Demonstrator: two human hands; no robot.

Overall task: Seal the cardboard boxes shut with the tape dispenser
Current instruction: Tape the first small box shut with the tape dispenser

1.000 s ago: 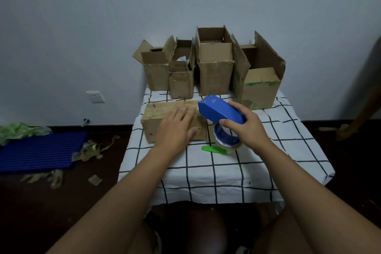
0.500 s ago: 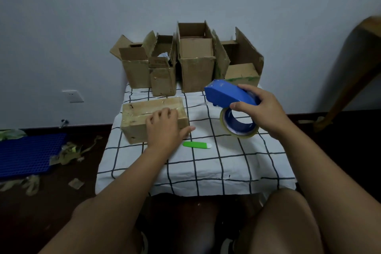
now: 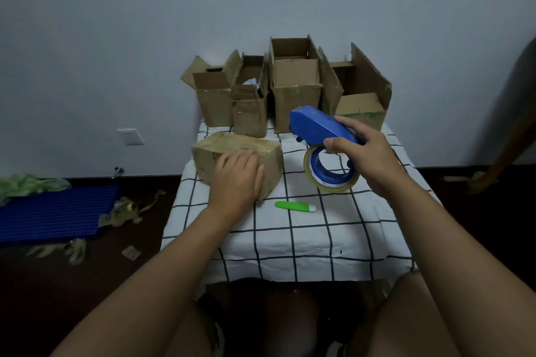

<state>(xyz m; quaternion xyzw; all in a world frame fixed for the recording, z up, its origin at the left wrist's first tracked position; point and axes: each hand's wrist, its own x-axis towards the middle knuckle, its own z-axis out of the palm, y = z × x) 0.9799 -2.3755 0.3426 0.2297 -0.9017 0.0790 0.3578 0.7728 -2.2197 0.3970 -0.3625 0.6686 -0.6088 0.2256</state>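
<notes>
Boxes were the job: the closed box lay on the bench at its left, its top already glossy with tape, and four open boxes stood in a row against the wall. Your left hand rested on the near face of the closed box, fingers straight and close together, touching the top edge. Your right hand gripped the dispenser by its handle, fingers curled round it, roll hanging below, clear of the bench and well to the right of the box. A green cutter lay just in front. I judged that box finished. You would have done well to slide it aside, pull one open box forward, fold its flaps flat and pin them with your palm before starting any tape.
</notes>
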